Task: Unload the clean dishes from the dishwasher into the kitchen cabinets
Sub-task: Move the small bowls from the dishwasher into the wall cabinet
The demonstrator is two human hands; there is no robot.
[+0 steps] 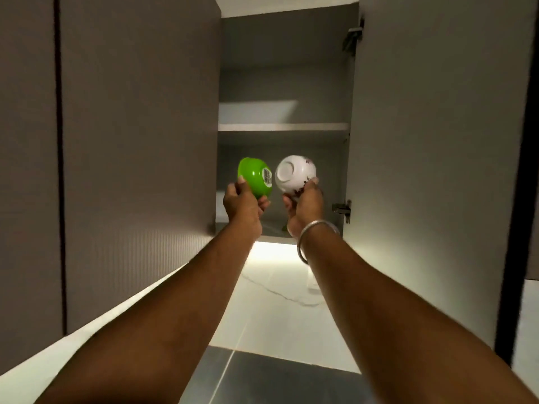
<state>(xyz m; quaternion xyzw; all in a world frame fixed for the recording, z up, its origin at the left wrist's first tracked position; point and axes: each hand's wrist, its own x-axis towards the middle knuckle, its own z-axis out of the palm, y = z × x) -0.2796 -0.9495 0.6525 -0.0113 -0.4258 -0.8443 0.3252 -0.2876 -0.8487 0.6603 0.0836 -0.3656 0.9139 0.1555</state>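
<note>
You held a small lime-green plastic bowl [253, 177] in your left hand [243, 204], fingers curled round its rim. A white ceramic bowl with a dark floral print [294, 173] was in your right hand [306, 204], gripped at its lower side with the thumb up one wall. Both bowls were tipped so that their bases faced you, and the green one showed a barcode sticker [266, 177]. They hung side by side, close but apart, just in front of the lower compartment of the open grey wall cabinet [345, 83], below its middle shelf [283, 127] and above the front edge of its bottom board. To place them well, I judged that you should level each bowl before setting it down. You should also land one at a time, toward the back of the bottom board and not on its front edge. The ceramic bowl needed the most care, since it would likely chip if knocked against the green one, the shelf edge or the metal hinge [342, 209] at the cabinet's right side. As for contents, the insides of both bowls faced away, so I could not tell what they held. On the middle shelf I made out only a pale patch of light. Your hands hid most of the bottom board, where a small green sliver [284, 228] showed that I could not identify.
</note>
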